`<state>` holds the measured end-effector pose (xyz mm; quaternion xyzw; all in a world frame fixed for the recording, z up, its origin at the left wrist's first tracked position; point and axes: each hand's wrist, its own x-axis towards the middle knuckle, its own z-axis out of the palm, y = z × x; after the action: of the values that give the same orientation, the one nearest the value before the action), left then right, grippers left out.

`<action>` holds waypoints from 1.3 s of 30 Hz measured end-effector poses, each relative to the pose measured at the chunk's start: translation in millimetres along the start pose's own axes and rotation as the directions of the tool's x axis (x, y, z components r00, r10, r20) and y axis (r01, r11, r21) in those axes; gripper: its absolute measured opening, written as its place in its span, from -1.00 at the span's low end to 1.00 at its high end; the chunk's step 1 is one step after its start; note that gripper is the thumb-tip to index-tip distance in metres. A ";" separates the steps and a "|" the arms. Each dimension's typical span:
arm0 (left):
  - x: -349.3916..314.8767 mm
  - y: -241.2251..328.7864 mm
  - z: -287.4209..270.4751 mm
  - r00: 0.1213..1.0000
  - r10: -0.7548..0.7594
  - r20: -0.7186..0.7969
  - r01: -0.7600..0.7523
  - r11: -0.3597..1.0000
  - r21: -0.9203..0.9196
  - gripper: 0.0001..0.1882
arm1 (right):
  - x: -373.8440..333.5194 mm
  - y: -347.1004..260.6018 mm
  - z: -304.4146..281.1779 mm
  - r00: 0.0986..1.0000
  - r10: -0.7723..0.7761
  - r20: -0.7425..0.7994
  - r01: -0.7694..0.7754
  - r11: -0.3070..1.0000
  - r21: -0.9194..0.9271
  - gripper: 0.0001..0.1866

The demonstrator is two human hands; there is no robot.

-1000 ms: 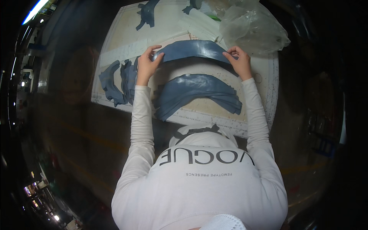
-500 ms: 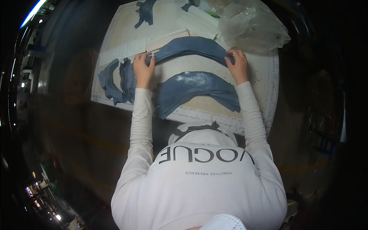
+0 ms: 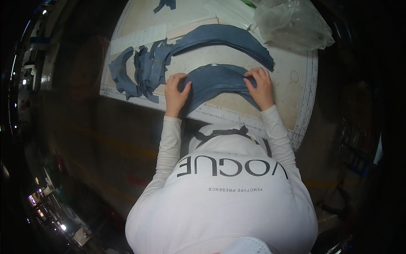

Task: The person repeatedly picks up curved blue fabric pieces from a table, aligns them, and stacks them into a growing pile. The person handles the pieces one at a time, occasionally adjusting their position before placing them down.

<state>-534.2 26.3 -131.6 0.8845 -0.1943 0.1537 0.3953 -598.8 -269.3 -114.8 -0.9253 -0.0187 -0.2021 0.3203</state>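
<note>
A near stack of curved blue cut pieces (image 3: pixel 218 79), thin and layered like fabric or leather, lies in an arch in front of me. Its left end is between the thumb and fingers of my left hand (image 3: pixel 176 94). My right hand (image 3: pixel 261 88) grips the same stack toward its right end, thumb on the near side. Beyond it, a second arched stack of blue pieces (image 3: pixel 220 34) rests untouched by either hand. Left of my left hand are bundled blue pieces (image 3: pixel 153 65), with another curved blue bundle (image 3: pixel 121 72) beside them.
The pale worktable (image 3: pixel 292 101) has a marked border along its edges. A crumpled clear plastic bag (image 3: pixel 294 25) sits at the far right, near white sheets (image 3: pixel 232 15). A small blue scrap (image 3: pixel 165 5) lies at the far left.
Both hands have left the far stack and come nearer, onto the ends of the near stack. The whole table sits slightly higher in view.
</note>
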 end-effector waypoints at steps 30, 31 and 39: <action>17.8 10.8 -6.3 0.913 -0.235 0.333 0.336 0.896 -0.290 -0.73 | -9.0 15.9 -26.0 0.965 0.249 0.086 -0.263 0.932 0.250 -0.79; 20.8 8.5 -2.2 0.920 -0.227 0.320 0.314 0.915 -0.254 -0.73 | -6.9 17.8 -24.0 0.957 0.268 0.112 -0.284 0.941 0.182 -0.79; 20.4 8.5 7.0 0.962 -0.098 0.254 0.122 0.989 -0.080 -0.73 | 1.9 26.0 -14.2 0.956 0.265 0.126 -0.265 0.964 -0.018 -0.74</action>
<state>-519.4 11.2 -121.9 0.8865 -0.2002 0.0097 0.4171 -598.0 -298.6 -119.2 -0.9305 0.0852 -0.0980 0.3424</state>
